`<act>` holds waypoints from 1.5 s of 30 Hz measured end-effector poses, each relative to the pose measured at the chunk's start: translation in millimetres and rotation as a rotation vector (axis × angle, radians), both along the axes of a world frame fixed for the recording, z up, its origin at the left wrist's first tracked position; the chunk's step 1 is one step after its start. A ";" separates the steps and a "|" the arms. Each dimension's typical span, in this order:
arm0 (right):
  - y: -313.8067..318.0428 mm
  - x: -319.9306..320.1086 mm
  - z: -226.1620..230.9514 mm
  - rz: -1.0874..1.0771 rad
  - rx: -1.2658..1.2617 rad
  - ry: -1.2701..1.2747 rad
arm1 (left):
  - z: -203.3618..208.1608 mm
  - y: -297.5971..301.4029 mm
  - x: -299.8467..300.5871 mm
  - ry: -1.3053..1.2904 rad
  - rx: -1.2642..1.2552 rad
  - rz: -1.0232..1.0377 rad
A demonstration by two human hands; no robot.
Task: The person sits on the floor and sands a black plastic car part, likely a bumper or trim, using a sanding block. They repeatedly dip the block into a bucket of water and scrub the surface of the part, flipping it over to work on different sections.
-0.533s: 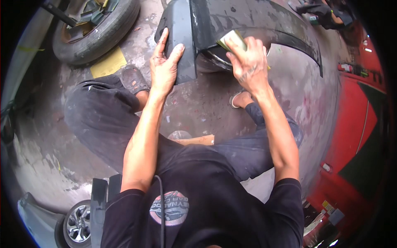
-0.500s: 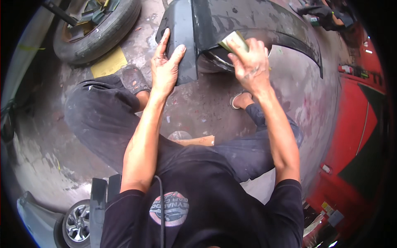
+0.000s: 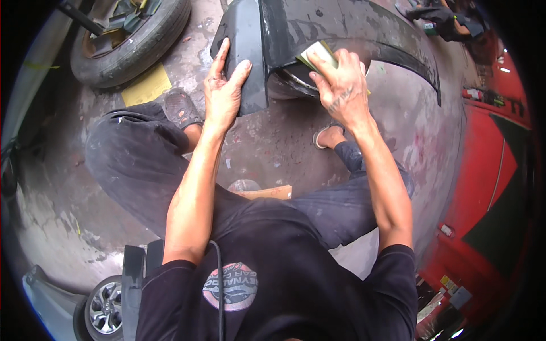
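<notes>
A black car fender, wet and scuffed, stands in front of me with its curved wheel-arch edge sweeping right. On its near left flange rests my left hand, thumb and forefinger spread along the surface; its other fingers are mostly hidden, so I cannot tell whether they wrap the edge. My right hand is closed round a folded piece of greenish sandpaper, at the fender's near rim beside the arch opening. Under that rim shows part of a round object with a shiny rim, mostly hidden.
A tyre with odd pieces inside lies far left, beside a yellow sheet. Cardboard lies between my legs. A red car body stands on the right. Another person's dark-clothed legs show at the far right.
The right hand and the sandpaper have shifted slightly left and away along the fender's rim. My left hand keeps its place on the flange. The whole view has drifted a little.
</notes>
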State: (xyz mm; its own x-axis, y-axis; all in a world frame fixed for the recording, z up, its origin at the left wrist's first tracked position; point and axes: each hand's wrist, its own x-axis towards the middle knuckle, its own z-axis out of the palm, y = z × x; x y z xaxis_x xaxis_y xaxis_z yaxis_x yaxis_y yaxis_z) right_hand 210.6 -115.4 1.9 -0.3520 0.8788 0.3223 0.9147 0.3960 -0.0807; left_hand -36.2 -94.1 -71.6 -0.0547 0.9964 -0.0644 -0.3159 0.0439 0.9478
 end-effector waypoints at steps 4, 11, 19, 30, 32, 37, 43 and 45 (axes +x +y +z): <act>21.3 8.8 10.4 -0.071 0.055 -0.061 | 3.4 -1.3 -0.5 0.013 -0.065 -0.030; 20.7 10.8 10.5 -0.037 0.027 -0.049 | 5.3 -2.5 -2.7 0.018 -0.037 -0.030; 9.1 5.5 -4.8 -0.138 0.092 -0.060 | -1.4 -3.7 0.4 -0.053 -0.031 -0.034; 21.7 2.6 3.1 -0.206 0.120 -0.111 | 6.5 -5.8 0.2 -0.022 -0.034 -0.026; 10.4 -15.1 2.2 -0.189 0.101 -0.138 | -6.6 -2.2 -1.7 -0.037 0.015 -0.006; 18.5 12.5 0.7 -0.228 0.133 -0.120 | 9.8 -7.8 1.4 -0.032 -0.052 -0.044; -5.2 -12.0 -3.5 -0.135 0.080 -0.041 | 12.4 -5.2 -0.5 -0.004 -0.025 -0.012; -2.4 9.5 -3.6 -0.177 0.095 -0.101 | 10.3 -9.5 0.3 -0.054 -0.027 -0.030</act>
State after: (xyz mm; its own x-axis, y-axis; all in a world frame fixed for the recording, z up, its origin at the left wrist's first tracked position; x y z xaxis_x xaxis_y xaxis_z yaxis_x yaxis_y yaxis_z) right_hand 220.1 -117.8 -1.7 -0.2295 0.8972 0.3773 0.9722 0.2298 0.0451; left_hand -35.9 -103.6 -61.3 -0.0201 0.9955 -0.0930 -0.3649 0.0793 0.9277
